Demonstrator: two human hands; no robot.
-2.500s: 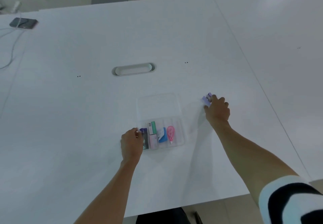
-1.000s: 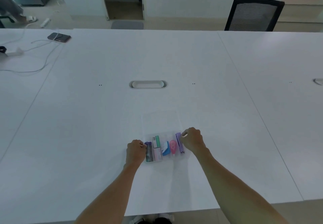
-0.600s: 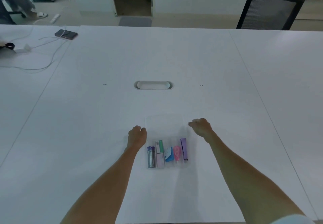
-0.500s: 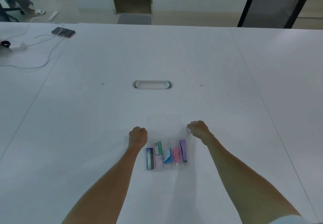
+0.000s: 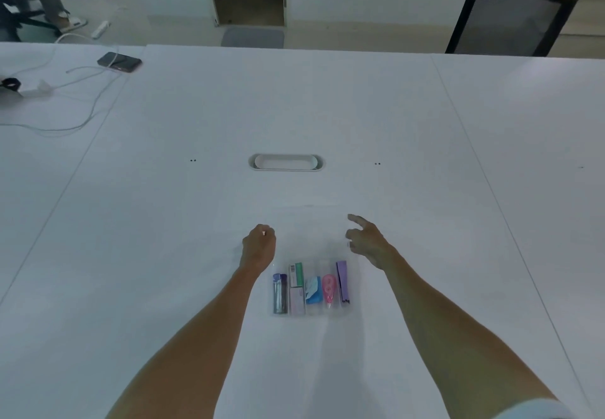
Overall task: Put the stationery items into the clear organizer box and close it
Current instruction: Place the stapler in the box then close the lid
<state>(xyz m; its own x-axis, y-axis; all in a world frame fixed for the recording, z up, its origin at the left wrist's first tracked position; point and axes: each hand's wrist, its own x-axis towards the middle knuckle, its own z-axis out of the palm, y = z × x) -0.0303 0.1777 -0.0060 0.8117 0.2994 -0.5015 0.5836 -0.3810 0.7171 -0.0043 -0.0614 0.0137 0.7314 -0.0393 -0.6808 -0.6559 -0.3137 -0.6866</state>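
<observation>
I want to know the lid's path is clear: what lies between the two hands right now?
In the head view, only the open clear lid lies flat on the table between the left hand and right hand; nothing sits on it.

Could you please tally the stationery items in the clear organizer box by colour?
Dark blue/purple: 1
Green and white: 1
Pale pink: 1
Blue: 1
Pink: 1
Lilac: 1
Total: 6, all inside the clear organizer box.
</observation>
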